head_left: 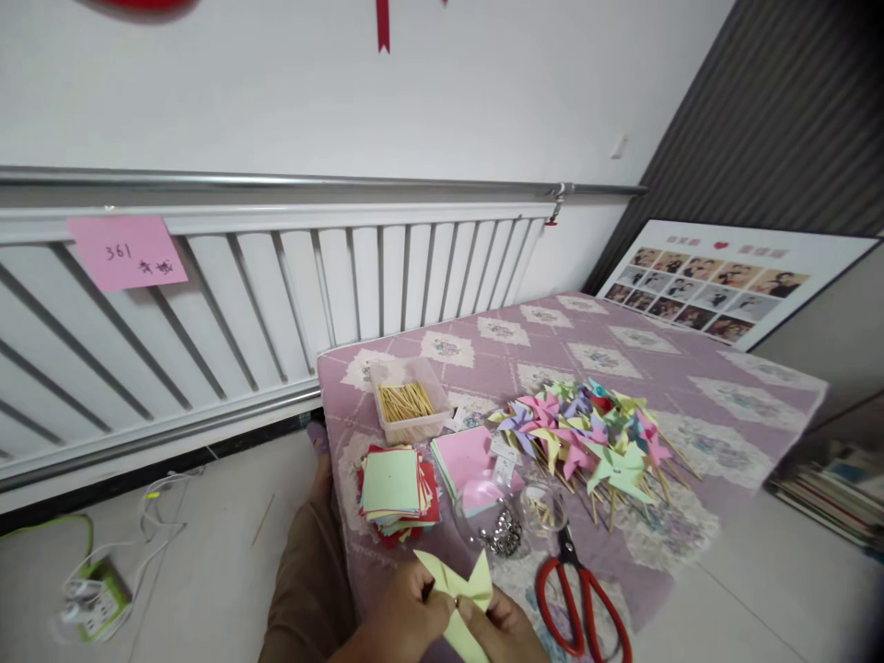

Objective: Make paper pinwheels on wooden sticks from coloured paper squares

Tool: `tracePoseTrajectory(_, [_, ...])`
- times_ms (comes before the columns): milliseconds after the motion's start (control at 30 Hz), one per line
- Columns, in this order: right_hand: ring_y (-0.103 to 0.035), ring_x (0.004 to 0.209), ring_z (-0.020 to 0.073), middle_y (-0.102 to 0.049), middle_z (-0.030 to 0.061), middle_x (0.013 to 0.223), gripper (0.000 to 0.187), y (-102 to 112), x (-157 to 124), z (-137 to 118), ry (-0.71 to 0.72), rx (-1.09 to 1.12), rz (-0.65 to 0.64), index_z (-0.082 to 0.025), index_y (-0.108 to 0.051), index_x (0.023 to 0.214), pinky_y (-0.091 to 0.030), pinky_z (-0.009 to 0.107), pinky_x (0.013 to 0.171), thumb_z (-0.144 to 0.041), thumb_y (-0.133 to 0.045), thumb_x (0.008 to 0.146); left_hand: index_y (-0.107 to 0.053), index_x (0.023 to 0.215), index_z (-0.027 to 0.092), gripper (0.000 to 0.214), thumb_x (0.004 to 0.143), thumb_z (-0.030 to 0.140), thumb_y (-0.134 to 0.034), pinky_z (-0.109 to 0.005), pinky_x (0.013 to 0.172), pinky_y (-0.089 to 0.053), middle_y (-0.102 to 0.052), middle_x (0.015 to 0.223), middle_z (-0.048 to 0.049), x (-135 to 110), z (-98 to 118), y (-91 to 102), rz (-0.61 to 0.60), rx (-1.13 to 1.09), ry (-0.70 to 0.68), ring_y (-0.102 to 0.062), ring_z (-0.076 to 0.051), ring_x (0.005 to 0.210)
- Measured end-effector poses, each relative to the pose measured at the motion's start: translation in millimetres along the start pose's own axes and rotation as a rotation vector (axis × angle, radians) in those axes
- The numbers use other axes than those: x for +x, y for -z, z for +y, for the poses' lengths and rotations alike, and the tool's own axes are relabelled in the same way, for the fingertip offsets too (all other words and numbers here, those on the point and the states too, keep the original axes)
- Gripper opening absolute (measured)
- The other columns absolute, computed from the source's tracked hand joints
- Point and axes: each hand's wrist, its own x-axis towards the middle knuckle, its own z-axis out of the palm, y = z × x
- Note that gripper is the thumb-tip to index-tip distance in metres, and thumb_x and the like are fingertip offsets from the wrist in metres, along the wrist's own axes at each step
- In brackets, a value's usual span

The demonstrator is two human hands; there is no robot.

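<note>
A pale yellow paper pinwheel (pixel 476 582) is between my two hands near the bottom of the view, its blades folded toward the middle. My left hand (pixel 407 612) grips its left side, thumb near the centre. From the right, my right hand (pixel 504 631) pinches the paper, its thumb by a small shiny metal pin (pixel 457 602). Just beyond my hands stands a clear bowl (pixel 470 529) of metal fasteners. Beside it is a small clear cup (pixel 543 509) with short pale pieces. Red-handled scissors (pixel 584 599) lie to the right of my right hand.
On the patterned cloth (pixel 504 331) lie a stack of coloured paper squares (pixel 390 483), pink sheets (pixel 470 456) and a pile of finished pinwheels (pixel 587 433) on sticks. A plastic box (pixel 414 428) holds wooden sticks. A radiator (pixel 276 304) runs behind; a power strip (pixel 103 603) is on the floor.
</note>
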Motion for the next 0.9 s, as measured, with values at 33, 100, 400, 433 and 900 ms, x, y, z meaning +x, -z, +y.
tracePoseTrajectory(33, [-0.056,0.053,0.0151,-0.065,0.0011,0.060,0.044,-0.2,1.6,1.0,0.000,0.026,0.005,-0.016,-0.071,0.077,-0.043,0.026,0.055,-0.056,-0.076,0.060,-0.066,0.080,0.012,0.020,0.068,0.018,-0.052,-0.025,0.059,-0.041,-0.069,0.075,-0.0043,2.9,-2.8,1.5,0.002,-0.030,0.006,-0.058,-0.016,0.066])
tracePoseTrajectory(100, [-0.057,0.056,0.0147,-0.066,0.0012,0.063,0.044,1.1,4.4,3.2,0.020,0.096,0.041,-0.017,-0.071,0.080,-0.043,0.025,0.056,-0.056,-0.076,0.060,-0.065,0.081,0.013,0.019,0.069,0.020,-0.052,-0.025,0.059,-0.041,-0.069,0.075,-0.0041,9.3,-9.9,4.7,0.014,-0.087,0.027,-0.057,-0.016,0.065])
tracePoseTrajectory(400, [-0.054,0.060,0.0116,-0.060,-0.0030,0.062,0.041,13.2,14.2,4.5,0.111,0.169,0.217,-0.019,-0.072,0.082,-0.044,0.022,0.059,-0.051,-0.081,0.058,-0.064,0.085,0.010,0.021,0.072,0.021,-0.051,-0.027,0.060,-0.042,-0.068,0.076,-0.0061,32.4,-47.9,7.3,0.107,0.028,0.086,-0.058,-0.018,0.066])
tracePoseTrajectory(433, [-0.054,0.059,0.0117,-0.059,-0.0031,0.061,0.040,12.2,15.7,0.5,0.113,0.161,0.185,-0.019,-0.071,0.082,-0.044,0.022,0.059,-0.051,-0.081,0.059,-0.064,0.083,0.010,0.020,0.072,0.021,-0.051,-0.027,0.060,-0.042,-0.068,0.075,-0.0059,33.0,-46.5,6.2,0.117,0.040,0.076,-0.058,-0.018,0.066])
tracePoseTrajectory(900, [-0.057,0.072,0.0176,-0.063,0.0019,0.076,0.023,-18.7,87.1,-115.6,0.465,-0.587,0.120,-0.016,-0.063,0.085,-0.045,0.027,0.068,-0.037,-0.052,0.084,-0.069,0.087,0.014,0.024,0.072,0.026,-0.055,-0.031,0.078,-0.044,-0.069,0.086,-0.0085,35.6,-55.1,0.4,0.136,0.258,-0.076,-0.060,-0.023,0.083])
